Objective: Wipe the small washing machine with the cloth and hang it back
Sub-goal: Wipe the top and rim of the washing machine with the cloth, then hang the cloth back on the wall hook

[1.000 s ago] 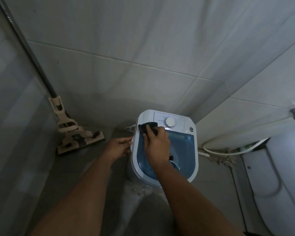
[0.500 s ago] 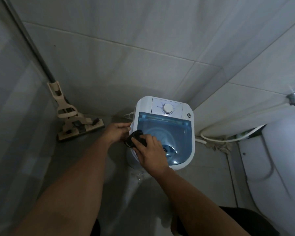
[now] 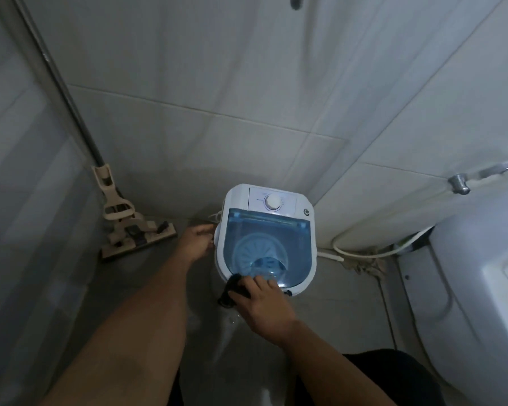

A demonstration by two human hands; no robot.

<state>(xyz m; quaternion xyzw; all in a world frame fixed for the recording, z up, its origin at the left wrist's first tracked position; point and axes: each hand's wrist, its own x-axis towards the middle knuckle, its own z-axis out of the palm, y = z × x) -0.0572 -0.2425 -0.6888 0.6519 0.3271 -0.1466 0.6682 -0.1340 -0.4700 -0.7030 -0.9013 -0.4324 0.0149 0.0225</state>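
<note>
A small white washing machine [image 3: 304, 284] with a clear blue lid and a round dial stands on the grey floor against the tiled wall. My right hand [image 3: 264, 304] presses a dark cloth [image 3: 232, 290] against the machine's near left corner, partly hanging over the rim. My left hand [image 3: 197, 243] grips the machine's left side, its fingertips hidden behind the edge.
A beige flat mop [image 3: 135, 232] leans in the left corner, its metal pole running up the wall. A white hose [image 3: 373, 252] lies behind the machine on the right. A white toilet [image 3: 475, 288] fills the right side. A tap [image 3: 459, 183] juts from the wall.
My right hand has slid the cloth from the control panel along the left rim down to the near corner. My left hand stays on the machine's side. The view has tilted upward.
</note>
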